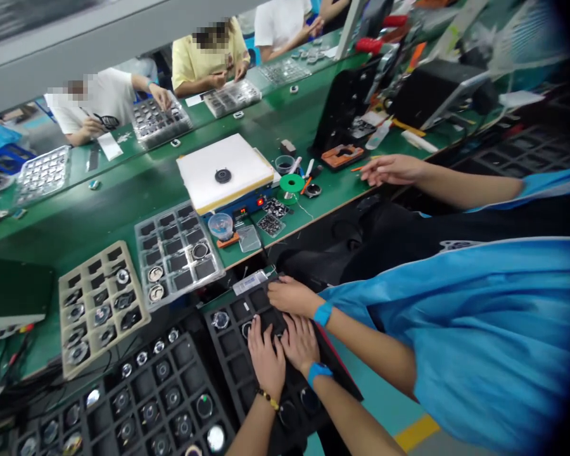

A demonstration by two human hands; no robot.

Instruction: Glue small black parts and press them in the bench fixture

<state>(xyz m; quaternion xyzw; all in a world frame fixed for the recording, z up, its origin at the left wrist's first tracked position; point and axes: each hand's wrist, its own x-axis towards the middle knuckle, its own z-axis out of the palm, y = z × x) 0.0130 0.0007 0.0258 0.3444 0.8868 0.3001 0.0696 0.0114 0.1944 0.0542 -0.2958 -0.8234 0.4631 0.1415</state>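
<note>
My left hand (268, 358), with a beaded bracelet, reaches over a black compartment tray (230, 344); its fingers are stretched out beside a round watch part (246, 330). Close on its right, my right hand (301, 342), wearing a blue wristband, rests over the same tray with its fingers extended. Neither hand shows a held object, though what lies under the fingertips is partly hidden. In the tray's upper left compartment sits a round metal watch part (220, 320). Larger dark discs (289, 414) lie near my wrists.
A co-worker's hand (294, 296) touches the tray's upper edge; the other (393, 170) is above the green bench (123, 206). A second black tray (137, 405), a beige tray (146, 310) and a clear tray (218, 266) hold watch parts. Behind stands a white-topped heating plate (194, 171).
</note>
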